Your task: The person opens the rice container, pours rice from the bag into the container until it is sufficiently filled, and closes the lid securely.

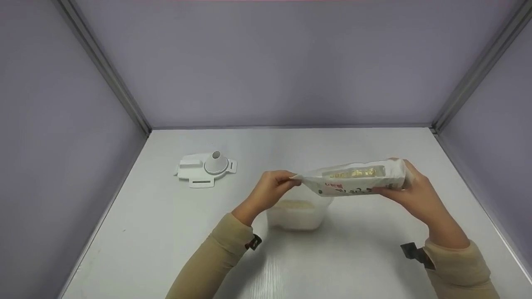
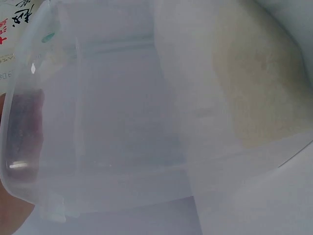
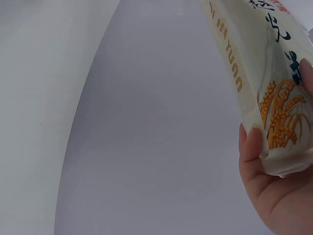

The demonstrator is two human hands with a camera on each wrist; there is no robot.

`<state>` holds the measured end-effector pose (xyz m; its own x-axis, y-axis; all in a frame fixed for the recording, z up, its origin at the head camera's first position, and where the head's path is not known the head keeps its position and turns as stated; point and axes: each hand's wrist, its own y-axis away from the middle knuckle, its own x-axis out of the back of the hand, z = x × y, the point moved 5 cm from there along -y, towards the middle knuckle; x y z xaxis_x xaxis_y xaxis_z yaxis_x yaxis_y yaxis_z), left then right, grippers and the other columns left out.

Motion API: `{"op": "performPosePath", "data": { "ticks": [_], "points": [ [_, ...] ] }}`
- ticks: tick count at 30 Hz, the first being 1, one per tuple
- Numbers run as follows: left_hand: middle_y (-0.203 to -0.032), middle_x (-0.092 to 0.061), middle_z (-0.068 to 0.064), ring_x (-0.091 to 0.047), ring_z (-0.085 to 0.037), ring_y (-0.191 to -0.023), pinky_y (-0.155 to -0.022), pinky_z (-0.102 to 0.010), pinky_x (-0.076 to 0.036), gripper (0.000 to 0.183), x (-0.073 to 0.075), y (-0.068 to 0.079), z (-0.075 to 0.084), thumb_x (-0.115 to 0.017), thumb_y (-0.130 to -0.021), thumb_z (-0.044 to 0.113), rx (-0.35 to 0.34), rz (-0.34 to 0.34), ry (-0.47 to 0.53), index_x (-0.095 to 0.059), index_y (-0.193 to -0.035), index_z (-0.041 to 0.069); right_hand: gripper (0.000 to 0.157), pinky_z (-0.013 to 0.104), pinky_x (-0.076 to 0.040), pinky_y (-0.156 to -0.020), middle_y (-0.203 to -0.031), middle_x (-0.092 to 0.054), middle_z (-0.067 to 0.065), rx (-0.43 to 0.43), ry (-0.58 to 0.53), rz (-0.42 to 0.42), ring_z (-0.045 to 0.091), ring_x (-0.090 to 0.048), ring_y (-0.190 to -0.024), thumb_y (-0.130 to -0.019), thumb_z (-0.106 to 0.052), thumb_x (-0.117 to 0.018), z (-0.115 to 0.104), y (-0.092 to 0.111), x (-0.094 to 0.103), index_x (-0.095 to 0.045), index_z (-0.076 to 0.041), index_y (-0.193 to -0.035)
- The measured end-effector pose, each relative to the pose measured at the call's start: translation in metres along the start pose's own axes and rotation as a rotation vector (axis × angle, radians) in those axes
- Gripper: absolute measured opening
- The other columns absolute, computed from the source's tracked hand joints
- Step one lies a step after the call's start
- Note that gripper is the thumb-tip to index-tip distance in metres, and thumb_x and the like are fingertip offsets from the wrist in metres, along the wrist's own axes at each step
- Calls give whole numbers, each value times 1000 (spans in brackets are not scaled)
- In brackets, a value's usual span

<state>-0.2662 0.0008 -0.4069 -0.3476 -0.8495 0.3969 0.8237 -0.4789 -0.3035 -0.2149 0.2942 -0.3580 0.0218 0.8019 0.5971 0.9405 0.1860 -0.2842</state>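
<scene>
A white printed rice bag [image 1: 351, 186] with a clear window is held lengthwise above the table. My left hand [image 1: 269, 191] pinches its narrow left end, while my right hand [image 1: 417, 197] grips the broad right end. Below the left end stands a translucent plastic container [image 1: 296, 220], with pale grain [image 1: 294, 204] inside. The left wrist view looks through the container wall [image 2: 132, 122] at the beige grain [image 2: 264, 88]; part of my left hand [image 2: 14, 210] shows behind it. Printed grain ears mark the bag [image 3: 281, 112] in the right wrist view, fingers curled around its bottom end.
A white plastic lid [image 1: 195, 170] with a round spout piece lies on the table left of the container. Grey panels [image 1: 291, 66] wall the white table [image 1: 137, 232] at the back and both sides.
</scene>
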Motion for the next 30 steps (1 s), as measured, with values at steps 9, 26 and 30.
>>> {"op": "performPosePath", "data": {
  "ticks": [9, 26, 30],
  "points": [
    [-94, -69, -8, -64, -13, -88, -76, -24, -52, 13, -1, -3, 1, -63, -88, 6, -16, 6, 15, -72, -95, 0, 62, 20, -51, -71, -110, -61, 1, 2, -4, 0, 4, -60, -94, -74, -8, -79, 3, 0, 1, -46, -5, -127],
    [-94, -69, -10, -65, -18, -89, -77, -24, -51, 13, -3, -8, 10, -63, -88, 6, -36, 11, 10, -72, -95, -1, 62, 17, -50, -71, -108, -61, -2, -3, 27, 16, 3, -60, -93, -74, -11, -80, -7, -1, 12, -48, -9, -127],
    [-94, -70, -9, -64, -14, -88, -77, -23, -51, 13, -3, -11, 15, -63, -89, 5, -45, 8, 10, -72, -95, -1, 63, 17, -50, -72, -109, -61, -2, 9, 23, 27, 3, -60, -94, -73, -8, -80, -10, -1, 17, -48, -8, -128]
  ]
}}
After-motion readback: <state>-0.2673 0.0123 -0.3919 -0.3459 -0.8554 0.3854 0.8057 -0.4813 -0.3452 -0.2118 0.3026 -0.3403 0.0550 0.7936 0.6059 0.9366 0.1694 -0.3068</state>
